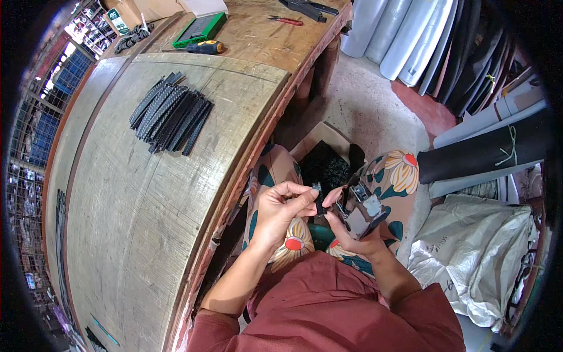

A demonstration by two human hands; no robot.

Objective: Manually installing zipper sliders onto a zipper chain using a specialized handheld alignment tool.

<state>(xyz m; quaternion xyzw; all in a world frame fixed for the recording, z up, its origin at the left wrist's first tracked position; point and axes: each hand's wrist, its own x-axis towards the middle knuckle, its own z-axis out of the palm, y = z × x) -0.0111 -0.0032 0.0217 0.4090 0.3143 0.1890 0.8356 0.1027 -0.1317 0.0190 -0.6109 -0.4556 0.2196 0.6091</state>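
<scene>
My left hand is closed above my lap, thumb and forefinger pinching a short black strip. Just to its right, my right hand is wrapped round a metal device with grey and dark parts, whose exact kind I cannot make out. The right thumb and forefinger reach toward the lower end of the strip, and whether they touch it is unclear. On the wooden table to the left lies a pile of black strips, several with pale dashes along them.
Between my knees stands an open box of small black pieces. The table holds a screwdriver, a green case, a red-handled tool and black pliers-like tools. Rolled sheets and a white sack sit at right.
</scene>
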